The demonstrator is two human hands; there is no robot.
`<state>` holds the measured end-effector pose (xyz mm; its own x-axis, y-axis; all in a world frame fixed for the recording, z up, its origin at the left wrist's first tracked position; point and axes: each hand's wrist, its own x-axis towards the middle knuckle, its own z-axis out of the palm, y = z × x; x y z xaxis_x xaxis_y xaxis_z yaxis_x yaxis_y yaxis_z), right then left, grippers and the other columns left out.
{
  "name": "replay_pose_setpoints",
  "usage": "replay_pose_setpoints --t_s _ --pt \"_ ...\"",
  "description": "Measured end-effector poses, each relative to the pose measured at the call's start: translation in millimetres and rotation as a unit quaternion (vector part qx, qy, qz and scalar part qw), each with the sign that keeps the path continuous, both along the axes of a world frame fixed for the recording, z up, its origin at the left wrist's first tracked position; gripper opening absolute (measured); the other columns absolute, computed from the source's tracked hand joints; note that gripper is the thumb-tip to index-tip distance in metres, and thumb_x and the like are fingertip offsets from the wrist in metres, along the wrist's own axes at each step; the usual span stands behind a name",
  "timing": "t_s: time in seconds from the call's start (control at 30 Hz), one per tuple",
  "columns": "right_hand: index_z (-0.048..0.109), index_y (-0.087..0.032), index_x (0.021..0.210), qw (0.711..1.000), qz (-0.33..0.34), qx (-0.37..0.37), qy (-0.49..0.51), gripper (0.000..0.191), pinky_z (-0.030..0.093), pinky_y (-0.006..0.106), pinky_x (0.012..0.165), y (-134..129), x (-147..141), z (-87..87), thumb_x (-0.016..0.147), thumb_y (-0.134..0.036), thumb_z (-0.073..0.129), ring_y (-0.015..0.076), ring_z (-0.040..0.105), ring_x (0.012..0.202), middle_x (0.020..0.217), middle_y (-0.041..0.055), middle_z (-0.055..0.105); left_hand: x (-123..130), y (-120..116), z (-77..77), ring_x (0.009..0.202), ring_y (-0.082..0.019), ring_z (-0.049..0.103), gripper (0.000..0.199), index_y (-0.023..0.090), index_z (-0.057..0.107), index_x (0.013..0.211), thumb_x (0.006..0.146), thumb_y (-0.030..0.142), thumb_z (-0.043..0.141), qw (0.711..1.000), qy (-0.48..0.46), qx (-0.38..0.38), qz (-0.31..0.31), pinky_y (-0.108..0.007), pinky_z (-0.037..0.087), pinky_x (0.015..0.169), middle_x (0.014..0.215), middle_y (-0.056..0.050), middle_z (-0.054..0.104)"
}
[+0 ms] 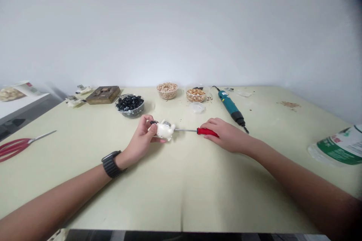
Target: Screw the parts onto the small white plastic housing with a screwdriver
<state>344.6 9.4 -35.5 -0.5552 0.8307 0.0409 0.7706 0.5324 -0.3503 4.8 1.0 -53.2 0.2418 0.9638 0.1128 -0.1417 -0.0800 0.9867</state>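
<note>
My left hand (144, 132), with a dark watch on its wrist, grips a small white plastic figure (164, 130) that has a black part and a grey part on it. In my right hand (223, 133) is a screwdriver (207, 132) with a red handle, its fingers wrapped round the grip. The metal shaft points left and its end meets the right side of the figure. Whether the tip sits in a screw is too small to tell. Both hands are over the middle of the pale table (181, 180).
Behind the hands stand a bowl of black parts (130, 105), a tub of pale bits (167, 90) and a tub of copper-coloured bits (196, 94). A teal electric screwdriver (230, 107) lies right. Red scissors (22, 146), a metal block (103, 95) and a green-labelled bottle (339, 147) flank them.
</note>
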Motion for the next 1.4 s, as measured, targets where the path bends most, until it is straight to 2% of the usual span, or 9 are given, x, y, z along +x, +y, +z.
replay_pose_setpoints --t_s 0.47,1.4 --pt "0.071 -0.028 0.128 1.0 0.007 0.004 -0.011 0.04 0.048 0.044 0.101 1.6 1.5 -1.7 0.111 -0.051 0.043 0.028 0.058 0.117 0.124 0.0109 0.066 1.6 0.4 -1.8 0.097 -0.019 0.072 0.058 0.025 0.038 0.11 0.089 0.061 0.078 1.0 -0.007 0.006 0.002 -0.036 0.073 0.073 0.116 0.0 0.051" --pt "0.071 -0.028 0.128 1.0 0.004 0.007 -0.014 0.039 0.048 0.044 0.099 2.0 1.3 -2.8 0.111 -0.049 0.044 0.0285 0.057 0.116 0.123 0.0117 0.065 1.6 -2.0 -2.1 0.091 -0.017 0.071 0.056 0.026 0.039 0.11 0.089 0.06 0.078 1.0 0.007 0.007 0.005 -0.036 0.072 0.072 0.109 0.001 0.05"
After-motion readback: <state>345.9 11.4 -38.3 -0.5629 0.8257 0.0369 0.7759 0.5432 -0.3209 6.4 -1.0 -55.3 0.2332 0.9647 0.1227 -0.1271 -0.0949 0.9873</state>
